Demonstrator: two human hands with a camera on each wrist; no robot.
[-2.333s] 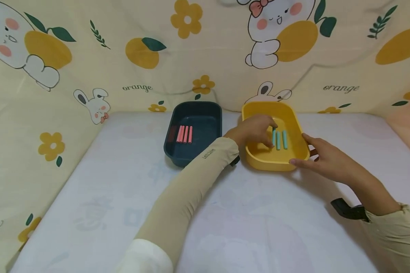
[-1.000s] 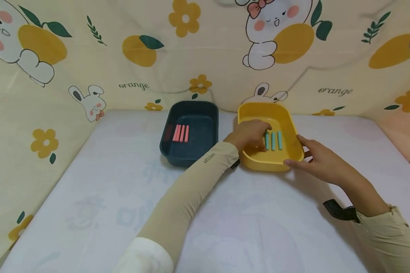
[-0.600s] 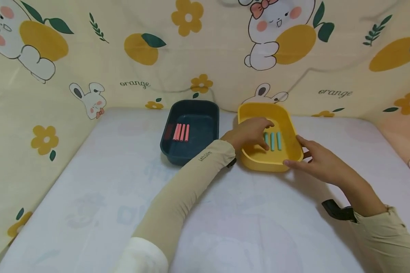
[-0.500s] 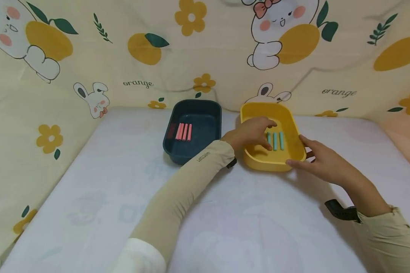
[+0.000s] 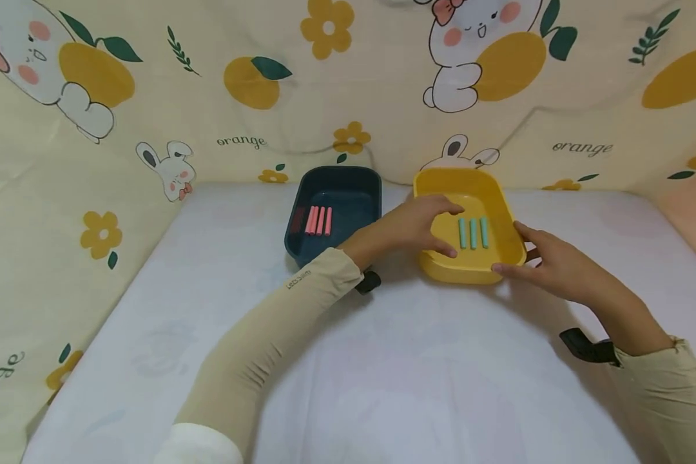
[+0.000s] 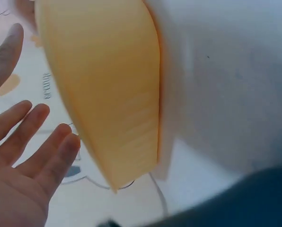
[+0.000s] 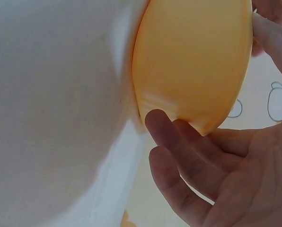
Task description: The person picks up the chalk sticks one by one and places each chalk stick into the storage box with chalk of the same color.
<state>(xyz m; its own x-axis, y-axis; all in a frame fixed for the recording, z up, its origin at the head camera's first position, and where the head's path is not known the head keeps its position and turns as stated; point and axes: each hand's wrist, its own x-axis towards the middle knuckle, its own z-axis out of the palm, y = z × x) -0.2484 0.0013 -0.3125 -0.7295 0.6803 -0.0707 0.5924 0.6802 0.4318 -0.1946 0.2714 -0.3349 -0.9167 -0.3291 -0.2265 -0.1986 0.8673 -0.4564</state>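
Three light blue-green chalk sticks point(image 5: 473, 233) lie side by side in the yellow box point(image 5: 461, 274). My left hand point(image 5: 408, 225) is over this box's left rim with thumb and fingers spread, a little left of the sticks, holding nothing. In the left wrist view the left fingertips point(image 6: 71, 144) show beside the box's rim. My right hand point(image 5: 562, 264) holds the box at its near right corner, thumb at the front rim. In the right wrist view the fingers point(image 7: 160, 125) of that hand curve at the outer wall.
A dark blue box point(image 5: 350, 209) stands left of the yellow one, with several pink chalk sticks point(image 5: 320, 220) in a row inside. My left forearm point(image 5: 278, 328) passes in front of its near right corner. A printed cloth point(image 5: 180, 96) rises behind the table point(image 5: 394, 374).
My left fingers were at the leftmost blue-green stick, which has shifted slightly left, away from the middle one. They have let go and drawn back left. The right hand has stayed at the box corner.
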